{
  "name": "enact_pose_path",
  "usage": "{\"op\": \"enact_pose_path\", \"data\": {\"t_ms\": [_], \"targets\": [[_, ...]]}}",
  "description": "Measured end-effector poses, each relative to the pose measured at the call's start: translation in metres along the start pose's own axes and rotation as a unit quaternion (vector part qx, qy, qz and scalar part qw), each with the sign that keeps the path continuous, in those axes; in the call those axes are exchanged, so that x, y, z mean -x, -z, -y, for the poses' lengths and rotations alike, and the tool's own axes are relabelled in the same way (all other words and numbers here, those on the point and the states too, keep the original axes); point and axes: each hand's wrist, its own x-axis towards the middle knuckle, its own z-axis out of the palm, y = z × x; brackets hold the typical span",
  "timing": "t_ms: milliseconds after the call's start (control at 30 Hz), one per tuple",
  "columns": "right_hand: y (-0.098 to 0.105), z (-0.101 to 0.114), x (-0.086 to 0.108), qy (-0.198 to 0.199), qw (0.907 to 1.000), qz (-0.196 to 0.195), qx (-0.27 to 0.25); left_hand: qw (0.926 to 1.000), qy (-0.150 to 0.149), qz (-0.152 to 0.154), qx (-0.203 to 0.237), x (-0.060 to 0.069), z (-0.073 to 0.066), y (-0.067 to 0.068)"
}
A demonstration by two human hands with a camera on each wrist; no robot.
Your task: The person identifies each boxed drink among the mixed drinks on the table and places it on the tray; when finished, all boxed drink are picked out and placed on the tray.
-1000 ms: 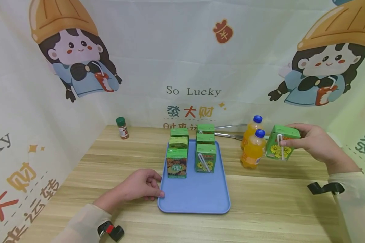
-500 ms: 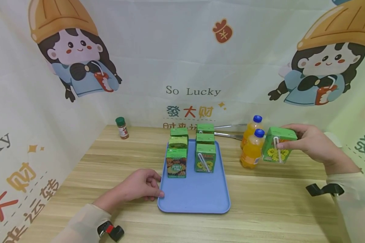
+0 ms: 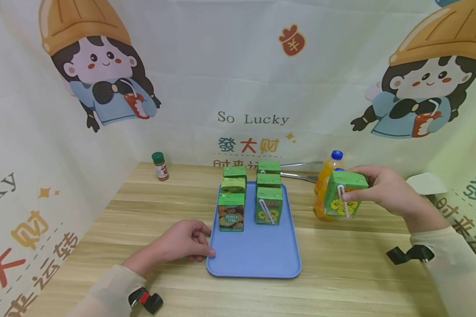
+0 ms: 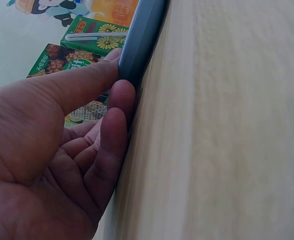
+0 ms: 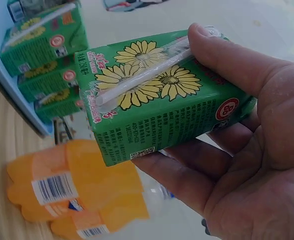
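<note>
My right hand [image 3: 390,193] grips a green drink carton [image 3: 337,203] with yellow flowers and a white straw on its front. The thumb lies on the straw side, fingers round the back, and the carton is tilted in the right wrist view. It is off the table, in front of two orange drink bottles [image 3: 320,207] with blue caps, partly hiding them. My left hand [image 3: 188,240] pinches the left rim of a blue tray [image 3: 254,257], thumb on the rim. On the tray, two rows of green cartons stand upright, a pineapple one [image 3: 231,216] front left and a flower one [image 3: 269,213] front right.
A small spice jar [image 3: 160,167] with a green lid stands at the back left. Metal cutlery [image 3: 299,177] lies behind the tray, beside the bottles. A white object [image 3: 426,182] sits behind my right wrist. Printed cloth [image 3: 254,70] hangs round the wooden table.
My right hand has carried the carton left and slightly toward me, so it now covers much of the front bottle. My left hand stays at the tray rim.
</note>
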Motion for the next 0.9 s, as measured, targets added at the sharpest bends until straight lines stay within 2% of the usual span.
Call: {"op": "enact_pose_path", "data": {"t_ms": [333,633,900], "targets": [[-0.034,0.014,-0.005,0.030,0.9980,0.033,-0.044,1.0000,0.000,0.003,-0.003,-0.002,0.002,0.000],[-0.063,0.026,-0.007,0.014,0.9967,0.055,-0.058,1.0000,0.002,0.000,-0.003,-0.001,0.002,0.000],[-0.087,0.023,-0.014,0.063,0.9941,0.064,-0.060,1.0000,-0.003,0.002,-0.007,-0.001,0.000,0.000]]}}
